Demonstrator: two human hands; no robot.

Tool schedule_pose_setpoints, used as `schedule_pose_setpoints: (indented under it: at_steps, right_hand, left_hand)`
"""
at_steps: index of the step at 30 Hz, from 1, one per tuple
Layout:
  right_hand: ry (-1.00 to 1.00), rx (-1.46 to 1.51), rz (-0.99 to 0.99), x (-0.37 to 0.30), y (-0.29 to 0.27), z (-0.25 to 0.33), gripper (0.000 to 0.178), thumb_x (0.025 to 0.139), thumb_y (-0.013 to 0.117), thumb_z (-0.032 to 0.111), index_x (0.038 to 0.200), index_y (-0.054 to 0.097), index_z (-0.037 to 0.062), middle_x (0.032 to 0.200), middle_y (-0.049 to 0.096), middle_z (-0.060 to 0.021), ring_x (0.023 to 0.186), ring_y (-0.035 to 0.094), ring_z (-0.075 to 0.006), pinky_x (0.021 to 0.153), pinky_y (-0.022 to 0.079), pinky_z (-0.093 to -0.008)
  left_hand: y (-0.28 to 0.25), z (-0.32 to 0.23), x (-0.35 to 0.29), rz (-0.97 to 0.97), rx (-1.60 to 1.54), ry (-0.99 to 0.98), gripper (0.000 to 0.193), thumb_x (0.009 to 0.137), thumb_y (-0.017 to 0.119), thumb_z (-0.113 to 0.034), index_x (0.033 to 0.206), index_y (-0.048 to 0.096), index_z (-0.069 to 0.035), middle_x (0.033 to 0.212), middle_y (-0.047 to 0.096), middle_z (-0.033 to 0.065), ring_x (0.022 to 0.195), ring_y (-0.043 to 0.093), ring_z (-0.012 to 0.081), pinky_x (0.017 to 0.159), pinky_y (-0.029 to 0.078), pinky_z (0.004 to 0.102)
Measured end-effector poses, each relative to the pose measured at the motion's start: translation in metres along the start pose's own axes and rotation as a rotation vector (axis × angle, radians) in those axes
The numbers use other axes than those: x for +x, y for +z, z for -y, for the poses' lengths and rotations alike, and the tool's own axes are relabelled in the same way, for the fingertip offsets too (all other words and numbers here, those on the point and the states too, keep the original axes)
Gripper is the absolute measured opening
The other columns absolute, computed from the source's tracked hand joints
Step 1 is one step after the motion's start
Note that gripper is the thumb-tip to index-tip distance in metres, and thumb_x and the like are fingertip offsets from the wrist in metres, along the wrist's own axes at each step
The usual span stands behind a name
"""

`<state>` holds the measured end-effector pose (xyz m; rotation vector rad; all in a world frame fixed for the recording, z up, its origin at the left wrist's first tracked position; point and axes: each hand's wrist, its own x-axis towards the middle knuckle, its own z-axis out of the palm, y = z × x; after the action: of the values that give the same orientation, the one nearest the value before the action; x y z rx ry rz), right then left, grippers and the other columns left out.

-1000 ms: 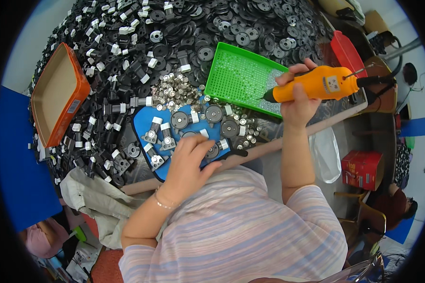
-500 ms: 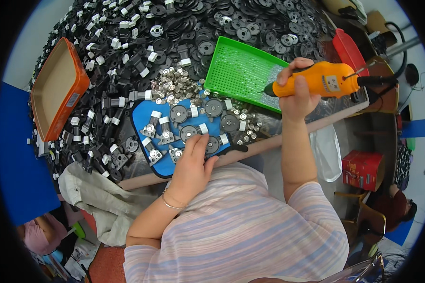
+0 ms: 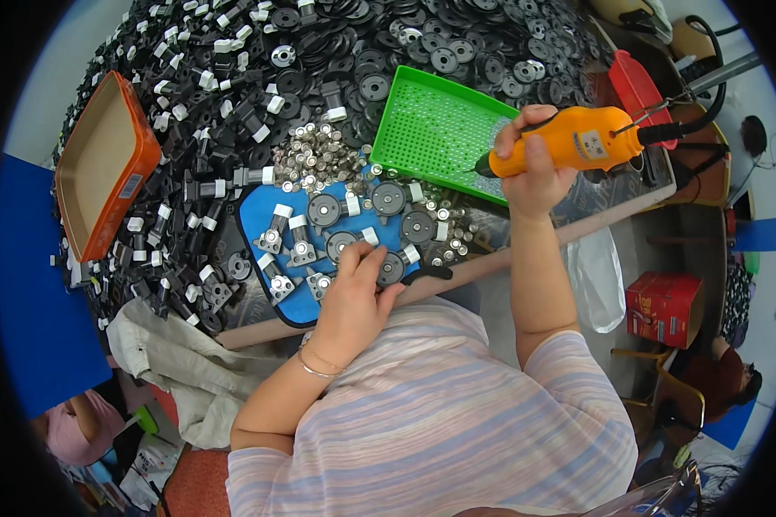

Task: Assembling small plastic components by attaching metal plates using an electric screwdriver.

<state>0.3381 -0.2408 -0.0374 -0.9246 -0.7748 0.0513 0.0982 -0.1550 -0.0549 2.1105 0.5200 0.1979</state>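
Note:
My right hand (image 3: 535, 164) is wrapped round an orange electric screwdriver (image 3: 588, 145), its dark tip pointing left over a green perforated tray (image 3: 435, 129) with small silvery pieces at its right end. Low over a blue mat (image 3: 297, 303), my left hand (image 3: 353, 297) has its fingers curled, with the thumb apart. Between its forefinger and thumb sits a black disc part with a white-capped stem (image 3: 391, 269); another disc part (image 3: 343, 245) lies against the fingertips. More disc parts (image 3: 389, 199) and several grey bracket pieces with white caps (image 3: 302, 241) are laid out on the mat.
Small metal caps (image 3: 315, 159) are heaped behind the mat, with more (image 3: 447, 233) to its right. Black discs (image 3: 444, 59) and white-capped stems (image 3: 185, 138) pile across the table. An orange tray (image 3: 108, 172) leans left; a red tray (image 3: 638, 90) lies right. The screwdriver's cable (image 3: 707, 112) trails right.
My right hand and the screwdriver have shifted slightly left, and the tip with them. The fingers of my left hand have curled a little more, moving slightly right among the disc parts.

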Motion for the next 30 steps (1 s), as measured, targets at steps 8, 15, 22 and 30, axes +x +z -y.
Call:
schedule_pose_setpoints:
  at_steps: [8,15,22,30]
  right_hand:
    - [0.011,-0.004,-0.016,0.001,0.0,0.004,0.03,0.082,0.063,0.016,0.104,0.05,0.0004,0.094,0.052,-0.0108,0.063,0.054,-0.0186,0.058,0.045,-0.0311]
    - [0.037,0.193,0.178,-0.01,0.022,0.046,0.039,0.086,0.059,0.034,0.108,0.049,0.0036,0.095,0.045,-0.0106,0.061,0.05,-0.0175,0.056,0.043,-0.0304]
    - [0.259,0.182,0.371,-0.046,0.057,0.051,0.041,0.082,0.069,0.035,0.098,0.05,0.0016,0.092,0.046,-0.0101,0.056,0.055,-0.0175,0.049,0.044,-0.0274]
    - [0.268,0.041,0.422,-0.056,0.065,0.043,0.041,0.081,0.071,0.032,0.098,0.051,0.0005,0.091,0.045,-0.0108,0.057,0.054,-0.0174,0.05,0.045,-0.0272]
  left_hand:
    - [0.0,0.003,0.001,0.012,-0.008,0.039,0.046,0.077,0.071,-0.01,0.116,0.051,0.003,0.115,0.055,0.0195,0.07,0.06,0.0307,0.065,0.051,0.0368]
    - [0.001,0.01,0.0,0.016,-0.018,0.044,0.044,0.078,0.07,-0.011,0.116,0.051,0.002,0.113,0.056,0.0205,0.082,0.061,0.0372,0.069,0.051,0.0397]
    - [-0.001,0.008,0.003,0.057,-0.015,0.025,0.045,0.078,0.069,-0.011,0.117,0.049,0.002,0.112,0.055,0.0204,0.089,0.059,0.04,0.072,0.051,0.0417]
    - [0.0,0.01,0.002,0.049,-0.008,0.042,0.045,0.078,0.068,-0.011,0.117,0.05,0.002,0.112,0.055,0.0204,0.09,0.059,0.0396,0.073,0.05,0.0414]
